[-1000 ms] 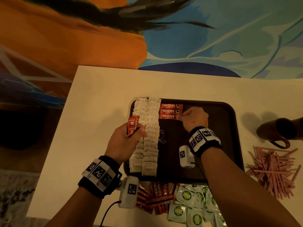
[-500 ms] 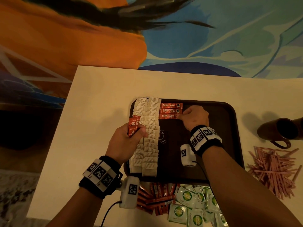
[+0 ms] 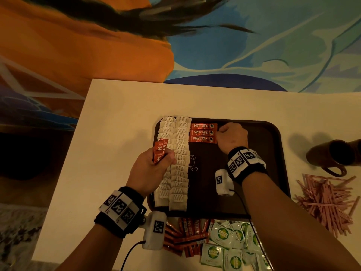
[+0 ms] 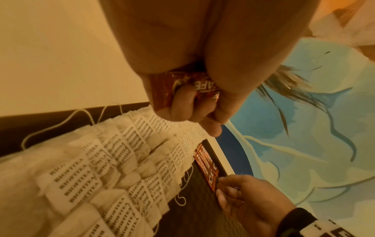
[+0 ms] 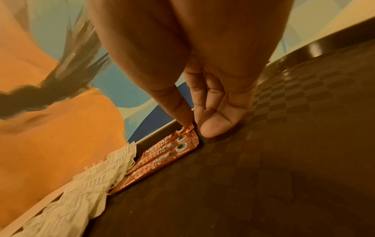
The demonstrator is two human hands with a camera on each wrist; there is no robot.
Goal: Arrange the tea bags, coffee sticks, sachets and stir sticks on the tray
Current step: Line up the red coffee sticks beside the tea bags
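Observation:
A dark brown tray (image 3: 277, 133) holds two columns of white tea bags (image 3: 179, 163) along its left side. Three red coffee sticks (image 3: 203, 133) lie stacked in a row at the far end, right of the tea bags. My right hand (image 3: 219, 132) touches their right ends; in the right wrist view its index fingertip (image 5: 182, 118) rests on the end of the sticks (image 5: 162, 158), thumb beside it on the tray (image 5: 284, 144). My left hand (image 3: 166, 155) hovers over the left tea-bag column and grips a bundle of coffee sticks (image 3: 159, 151), also seen in the left wrist view (image 4: 194, 85).
On the white table (image 3: 117, 133), near the front edge, lie loose coffee sticks (image 3: 187, 235) and green sachets (image 3: 230, 245). A heap of pink stir sticks (image 3: 326, 200) lies right of the tray, with a brown mug (image 3: 336, 153) on its side behind it.
My right hand's fingertips have slid from the nearest stick's end up toward the farther ones. The left hand with its bundle has barely moved.

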